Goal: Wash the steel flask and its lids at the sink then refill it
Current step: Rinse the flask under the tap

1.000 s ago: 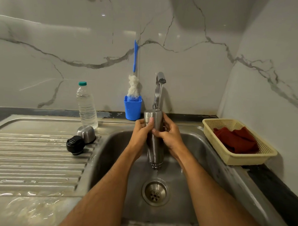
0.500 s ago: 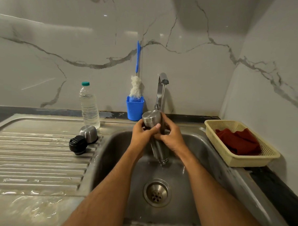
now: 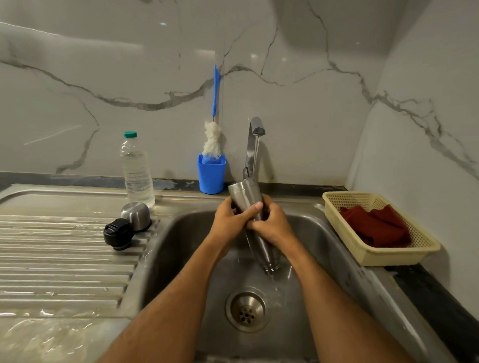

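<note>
Nearest you, both your forearms reach forward over the sink [image 3: 175,250], above the drain [image 3: 247,311]. Your left hand [image 3: 229,223] and right hand [image 3: 272,226] meet over the basin, both wrapped around the steel flask [image 3: 246,194]. The left hand grips it from the left with the thumb laid across its front; the right hand's fingers curl round it from the right, just below. The flask is upside down and tilted: its flat base points up and away from you, and its open neck hangs below your hands, with water spilling from it toward the drain. A thin stream from the tap [image 3: 255,130] falls beside the base.

On the ribbed drainer to your left sit the black lid [image 3: 118,233] and, touching it behind, the steel cap [image 3: 136,216]. Farther back stands a plastic water bottle [image 3: 136,171]. On the bench to the right sits a cream basket [image 3: 394,258] holding a red cloth [image 3: 376,225]. Against the marble wall stands a blue cup [image 3: 211,174] with a bottle brush [image 3: 213,136].
</note>
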